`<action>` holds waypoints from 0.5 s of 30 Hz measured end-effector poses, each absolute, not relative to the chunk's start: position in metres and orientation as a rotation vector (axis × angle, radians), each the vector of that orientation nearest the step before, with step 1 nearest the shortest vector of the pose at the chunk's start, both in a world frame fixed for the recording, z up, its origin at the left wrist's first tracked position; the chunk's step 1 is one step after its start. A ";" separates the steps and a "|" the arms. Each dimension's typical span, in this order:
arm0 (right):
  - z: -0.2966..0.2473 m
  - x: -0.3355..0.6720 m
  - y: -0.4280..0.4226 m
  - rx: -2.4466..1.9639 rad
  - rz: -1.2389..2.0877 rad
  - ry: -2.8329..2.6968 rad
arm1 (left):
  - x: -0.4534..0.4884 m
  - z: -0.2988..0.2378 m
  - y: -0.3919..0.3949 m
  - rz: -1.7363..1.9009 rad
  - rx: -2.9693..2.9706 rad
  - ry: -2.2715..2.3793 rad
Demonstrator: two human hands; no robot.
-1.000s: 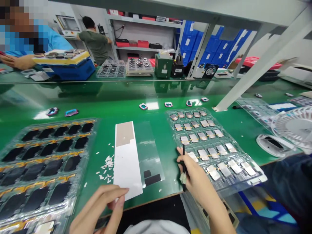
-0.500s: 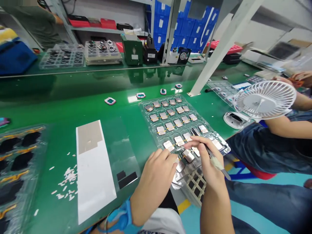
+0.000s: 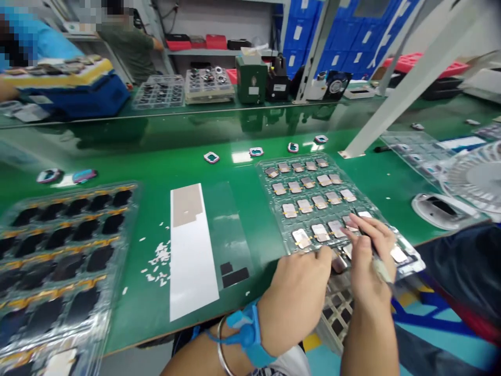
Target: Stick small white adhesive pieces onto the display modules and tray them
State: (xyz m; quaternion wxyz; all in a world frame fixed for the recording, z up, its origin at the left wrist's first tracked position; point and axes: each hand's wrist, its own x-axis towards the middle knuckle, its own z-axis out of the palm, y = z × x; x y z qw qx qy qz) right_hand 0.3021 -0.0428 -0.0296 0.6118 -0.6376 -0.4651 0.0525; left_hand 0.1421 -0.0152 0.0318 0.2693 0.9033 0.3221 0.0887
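**Left hand** (image 3: 297, 297): my fingertips press on a plated part (image 3: 338, 263) at the near edge of the clear blister tray (image 3: 270, 201). I cannot tell whether they grasp it.

**Right hand** (image 3: 370, 261): clenched round tweezers (image 3: 380, 270), which carry a pale wrap on the shank. Their long axis slants from near right to far left, into the tray. The tips are hidden by my fingers.

**Plated part:** near row of the tray, between my hands. It is blurred and partly covered, so I cannot tell which way its long axis points.

**Tray:** flat on the green bench (image 3: 129, 329), its near right corner past the bench edge. Metal-faced parts with gold tabs sit in rows.

**Left wrist:** blue wrist strap (image 3: 246, 334) and metal bangle (image 3: 221, 344).

**Left of tray:** a sheet of clear film (image 3: 227, 230) with black pieces (image 3: 235, 277), just beside the tray. Next comes a white strip (image 3: 191, 271), long axis pointing away from me, tan film at its far end. White scraps (image 3: 158, 258) and a tray of black parts (image 3: 66, 261) lie beyond it.

**Right of tray:** a white fan (image 3: 477, 177).
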 end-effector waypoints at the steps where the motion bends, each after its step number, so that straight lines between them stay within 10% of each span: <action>1: -0.027 0.301 -0.042 -1.439 0.117 -1.059 | 0.132 0.033 -0.014 0.288 2.393 0.876; 15: -0.020 0.175 -0.037 -1.295 0.960 -1.189 | -0.037 -0.004 -0.030 0.730 2.343 1.026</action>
